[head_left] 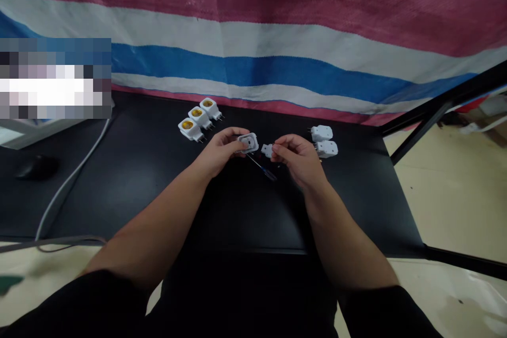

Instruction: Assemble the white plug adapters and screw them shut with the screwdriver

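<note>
My left hand (pixel 221 149) is closed on a white plastic socket housing (pixel 249 142), its hollow inner side facing up. Across a small gap, my right hand (pixel 298 157) pinches a small flat white plastic cover (pixel 266 150) between thumb and fingers. Below the two parts, a screwdriver (pixel 263 167) with a dark blue handle lies on the black table (pixel 245 216). Beyond my left hand stand three white plug-in lamp sockets (pixel 197 114) with gold-coloured insides and metal prongs. Just past my right hand lie two white plug pieces (pixel 326 148), prongs pointing left.
On the left are a black mouse (pixel 37 167), a grey cable (pixel 75 169) and a pixelated, blurred-out object (pixel 55 79). A striped plastic sheet (pixel 253 37) hangs behind the table. Black metal frame bars (pixel 443 103) rise at the right edge.
</note>
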The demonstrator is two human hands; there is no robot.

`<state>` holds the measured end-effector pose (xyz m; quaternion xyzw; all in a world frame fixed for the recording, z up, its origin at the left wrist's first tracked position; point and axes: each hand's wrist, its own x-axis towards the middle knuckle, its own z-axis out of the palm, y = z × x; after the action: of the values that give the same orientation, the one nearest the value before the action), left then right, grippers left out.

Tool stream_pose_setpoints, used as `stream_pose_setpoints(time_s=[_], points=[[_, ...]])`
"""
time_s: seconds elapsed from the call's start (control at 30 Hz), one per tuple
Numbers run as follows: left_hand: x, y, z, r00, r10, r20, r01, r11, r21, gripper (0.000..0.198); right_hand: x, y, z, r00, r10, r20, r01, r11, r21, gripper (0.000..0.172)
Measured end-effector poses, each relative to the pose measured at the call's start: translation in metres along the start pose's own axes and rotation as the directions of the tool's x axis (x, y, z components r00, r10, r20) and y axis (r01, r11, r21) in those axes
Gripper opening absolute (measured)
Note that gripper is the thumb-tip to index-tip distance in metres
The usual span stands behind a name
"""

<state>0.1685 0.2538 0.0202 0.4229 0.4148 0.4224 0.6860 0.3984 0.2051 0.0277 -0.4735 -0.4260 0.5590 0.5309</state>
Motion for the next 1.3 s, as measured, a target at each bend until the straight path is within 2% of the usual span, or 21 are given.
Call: stream_pose_setpoints(time_s=[0.2, 0.57, 0.7, 0.97, 1.1, 1.3], points=[[-0.002, 0.005, 0.003, 0.999, -0.050, 0.014, 0.051, 0.995, -0.081, 0.039, 0.000, 0.003, 0.001, 1.000, 0.007, -0.015, -0.007, 1.000, -0.016, 0.041], [0.000, 0.001, 0.000, 0.998, -0.063, 0.031, 0.064, 0.996, -0.066, 0.036, 0.000, 0.004, 0.001, 0.999, 0.037, -0.003, -0.037, 0.999, -0.020, 0.041], [0.000, 0.002, -0.001, 0.997, -0.067, 0.027, 0.068, 0.996, -0.058, 0.034, 0.000, 0.003, 0.000, 1.000, 0.019, -0.003, -0.019, 0.999, -0.048, 0.035], [0.001, 0.004, -0.001, 0.997, -0.075, -0.014, 0.074, 0.995, -0.064, 0.031, 0.008, -0.006, -0.028, 0.990, -0.086, -0.115, 0.052, 0.961, -0.271, 0.021], [0.002, 0.003, -0.002, 0.997, -0.070, -0.007, 0.070, 0.996, -0.056, 0.033, 0.010, -0.009, -0.036, 0.986, -0.091, -0.140, 0.049, 0.960, -0.277, 0.021], [0.002, 0.003, -0.003, 0.997, -0.073, -0.010, 0.072, 0.996, -0.060, 0.031, 0.007, -0.005, -0.030, 0.995, -0.087, -0.048, 0.069, 0.952, -0.297, 0.015]])
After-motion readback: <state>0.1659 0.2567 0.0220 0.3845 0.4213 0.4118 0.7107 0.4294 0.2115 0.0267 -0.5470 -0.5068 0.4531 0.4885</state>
